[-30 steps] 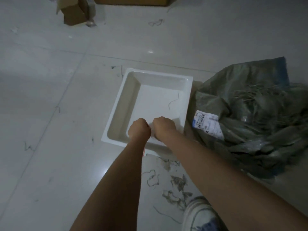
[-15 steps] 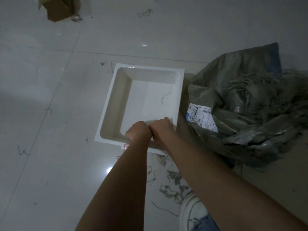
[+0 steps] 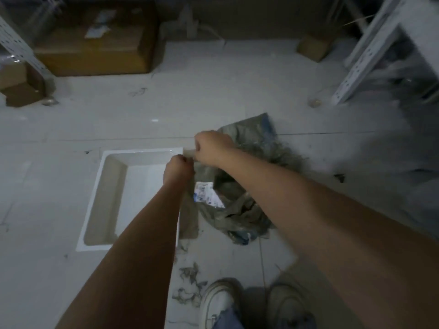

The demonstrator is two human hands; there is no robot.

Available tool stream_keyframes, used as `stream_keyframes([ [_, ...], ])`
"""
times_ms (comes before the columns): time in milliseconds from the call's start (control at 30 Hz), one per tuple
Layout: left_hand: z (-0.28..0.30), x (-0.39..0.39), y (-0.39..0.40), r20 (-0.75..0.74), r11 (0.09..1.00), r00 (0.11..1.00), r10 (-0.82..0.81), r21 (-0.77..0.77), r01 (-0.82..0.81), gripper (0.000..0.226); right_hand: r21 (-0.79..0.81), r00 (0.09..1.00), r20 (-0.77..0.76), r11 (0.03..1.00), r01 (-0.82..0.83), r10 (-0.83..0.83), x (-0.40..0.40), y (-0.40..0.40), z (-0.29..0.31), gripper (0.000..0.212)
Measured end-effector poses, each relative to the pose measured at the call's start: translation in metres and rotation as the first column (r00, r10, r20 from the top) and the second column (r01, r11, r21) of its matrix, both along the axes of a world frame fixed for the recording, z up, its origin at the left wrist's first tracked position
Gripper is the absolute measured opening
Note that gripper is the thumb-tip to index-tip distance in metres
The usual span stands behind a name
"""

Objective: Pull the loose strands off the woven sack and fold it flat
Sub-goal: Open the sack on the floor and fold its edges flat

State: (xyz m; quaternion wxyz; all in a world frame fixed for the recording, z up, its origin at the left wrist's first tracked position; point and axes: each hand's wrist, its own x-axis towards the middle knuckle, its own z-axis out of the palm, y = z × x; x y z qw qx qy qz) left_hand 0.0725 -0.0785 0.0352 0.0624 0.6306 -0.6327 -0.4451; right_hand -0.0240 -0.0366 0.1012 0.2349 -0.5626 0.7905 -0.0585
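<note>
The grey-green woven sack (image 3: 244, 210) lies crumpled on the floor, with a white barcode label (image 3: 207, 195) on it and frayed strands (image 3: 273, 150) at its far side. My left hand (image 3: 179, 170) is a closed fist at the sack's left edge. My right hand (image 3: 212, 147) is closed just beyond it, over the sack's far left corner. A short pale strip of the sack's edge runs between the two fists. Pulled-off strands (image 3: 190, 288) lie on the floor near my shoes.
A white square tray (image 3: 104, 186) sits left of the sack, partly under my left forearm. Cardboard boxes (image 3: 95, 48) stand along the far wall. A white metal rack (image 3: 370, 55) is at the far right. My shoes (image 3: 221, 302) are at the bottom.
Both fists left the tray's near edge and moved up and right to the sack's left edge. The view tilted up, showing the boxes and the rack.
</note>
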Motion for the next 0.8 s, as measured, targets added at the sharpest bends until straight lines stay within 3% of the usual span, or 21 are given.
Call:
stream_keyframes([
  [67, 0.014, -0.044, 0.012, -0.049, 0.994, 0.992, -0.113, -0.014, 0.113, 0.031, -0.175, 0.972, -0.057, 0.961, 0.214, -0.227, -0.043, 0.026, 0.012, 0.026],
  [133, 0.029, -0.079, 0.030, -0.108, 0.979, 0.973, -0.201, 0.019, 0.205, 0.036, -0.262, 0.889, -0.045, 0.864, 0.430, -0.456, -0.080, 0.059, 0.007, 0.034],
  [233, 0.042, -0.113, 0.057, -0.075, 0.943, 0.941, -0.329, 0.022, 0.332, 0.037, -0.072, 0.675, 0.065, 0.671, 0.738, -0.735, -0.117, 0.104, -0.011, 0.044],
  [333, 0.033, -0.133, 0.078, -0.034, 0.916, 0.917, -0.398, 0.029, 0.399, 0.046, 0.176, 0.487, 0.104, 0.498, 0.849, -0.867, -0.139, 0.137, -0.037, 0.048],
  [433, 0.018, -0.142, 0.096, 0.020, 0.908, 0.913, -0.407, 0.116, 0.402, 0.058, 0.401, 0.412, 0.304, 0.508, 0.762, -0.859, -0.133, 0.150, -0.060, 0.041],
  [500, 0.008, -0.144, 0.102, 0.082, 0.890, 0.888, -0.452, 0.109, 0.443, 0.056, 0.489, 0.293, 0.439, 0.500, 0.715, -0.849, -0.124, 0.145, -0.074, 0.043],
  [633, 0.003, -0.143, 0.102, 0.087, 0.908, 0.904, -0.418, 0.027, 0.417, 0.032, 0.468, 0.056, 0.590, 0.398, 0.789, -0.805, -0.109, 0.131, -0.071, 0.054],
  [733, 0.015, -0.141, 0.092, -0.018, 0.947, 0.947, -0.320, -0.020, 0.320, 0.028, 0.422, -0.090, 0.655, 0.264, 0.867, -0.750, -0.113, 0.129, -0.058, 0.058],
  [800, 0.031, -0.139, 0.084, -0.141, 0.975, 0.967, -0.213, 0.039, 0.220, 0.017, 0.416, -0.163, 0.699, 0.211, 0.884, -0.696, -0.119, 0.131, -0.050, 0.057],
])
